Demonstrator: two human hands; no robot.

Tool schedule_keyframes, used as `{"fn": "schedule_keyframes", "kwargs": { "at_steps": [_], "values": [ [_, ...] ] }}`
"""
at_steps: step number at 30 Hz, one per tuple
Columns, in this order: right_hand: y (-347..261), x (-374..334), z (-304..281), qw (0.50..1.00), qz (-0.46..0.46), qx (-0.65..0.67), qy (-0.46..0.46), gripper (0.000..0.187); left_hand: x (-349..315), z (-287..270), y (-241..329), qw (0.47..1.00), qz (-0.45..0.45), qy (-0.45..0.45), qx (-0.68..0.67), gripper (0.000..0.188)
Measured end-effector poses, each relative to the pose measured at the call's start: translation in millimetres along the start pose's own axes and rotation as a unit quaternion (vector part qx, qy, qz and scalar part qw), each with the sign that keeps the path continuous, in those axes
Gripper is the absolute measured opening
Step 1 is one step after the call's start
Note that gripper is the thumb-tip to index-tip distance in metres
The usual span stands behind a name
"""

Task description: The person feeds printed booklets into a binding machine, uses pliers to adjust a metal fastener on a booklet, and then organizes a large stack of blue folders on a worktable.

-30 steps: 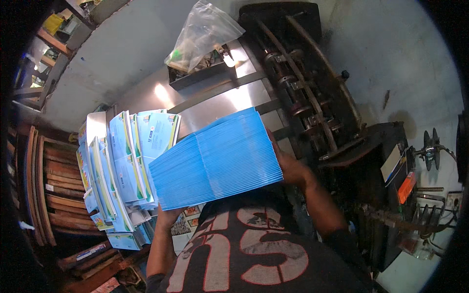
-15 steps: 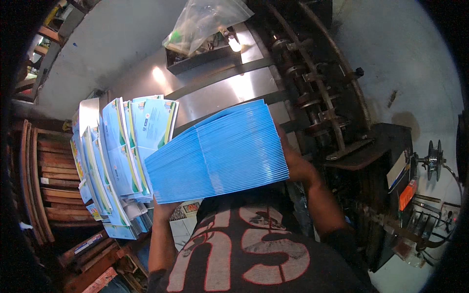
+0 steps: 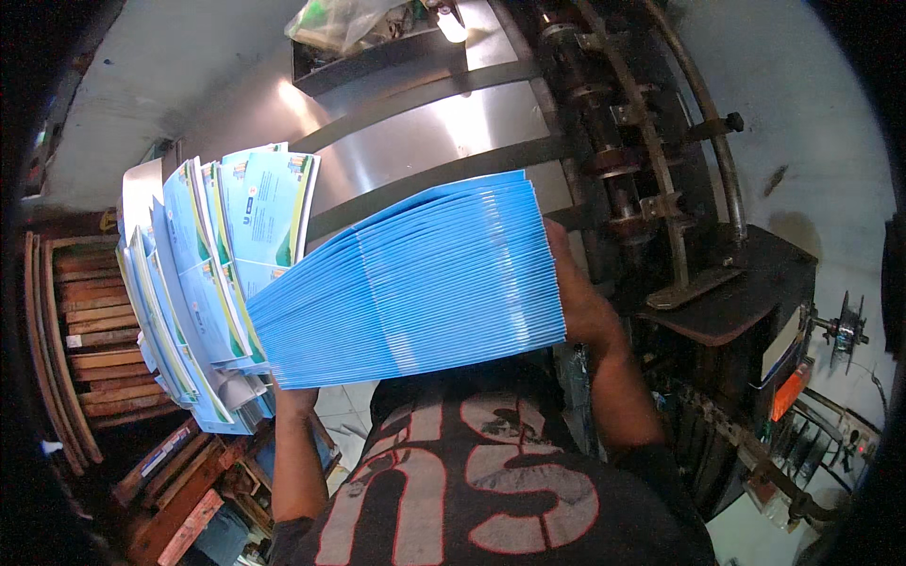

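Between my two hands is a thick stack of blue sheets (image 3: 444,274), its many edges fanned out like steps toward me. My right hand (image 3: 578,292) grips the stack's right end, with most of the fingers hidden behind it. At the lower left corner my left hand (image 3: 295,400) holds the other end from below, and its fingers are covered by the sheets. Just beyond that corner stand piles of printed blue and white sheets (image 3: 269,212) with green and yellow borders. The held stack overlaps their near right edge.
A shiny metal table (image 3: 425,141) with dark bands lies ahead, bearing a dark tray (image 3: 377,68) with a plastic bag and a lit lamp (image 3: 451,26). Dark machinery with rods (image 3: 618,160) stands at right. Wooden slats (image 3: 99,325) fill a rack at left.
The held stack has spread a little wider, and its left end has shifted left against the printed piles. My head view has moved slightly, and both hands keep their hold.
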State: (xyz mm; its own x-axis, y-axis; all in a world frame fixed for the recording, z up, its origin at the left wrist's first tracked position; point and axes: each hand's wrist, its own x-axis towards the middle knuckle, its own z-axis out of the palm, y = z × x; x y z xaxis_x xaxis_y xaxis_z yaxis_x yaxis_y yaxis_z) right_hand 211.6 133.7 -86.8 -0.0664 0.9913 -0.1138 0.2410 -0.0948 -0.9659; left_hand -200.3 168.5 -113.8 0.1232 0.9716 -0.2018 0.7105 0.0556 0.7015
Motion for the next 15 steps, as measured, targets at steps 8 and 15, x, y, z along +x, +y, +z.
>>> {"fn": "schedule_keyframes", "kwargs": {
  "at_steps": [8,15],
  "values": [
    [5.0,-2.6,1.1,0.999,0.052,-0.015,-0.001,0.117,-7.9,-3.0,-23.3,0.999,-0.043,-0.028,-0.014,0.040],
    [1.8,-1.2,-0.6,0.999,0.055,0.000,0.000,0.117,-5.6,-3.7,-31.0,0.996,-0.070,-0.043,-0.038,0.038]
  ]
}}
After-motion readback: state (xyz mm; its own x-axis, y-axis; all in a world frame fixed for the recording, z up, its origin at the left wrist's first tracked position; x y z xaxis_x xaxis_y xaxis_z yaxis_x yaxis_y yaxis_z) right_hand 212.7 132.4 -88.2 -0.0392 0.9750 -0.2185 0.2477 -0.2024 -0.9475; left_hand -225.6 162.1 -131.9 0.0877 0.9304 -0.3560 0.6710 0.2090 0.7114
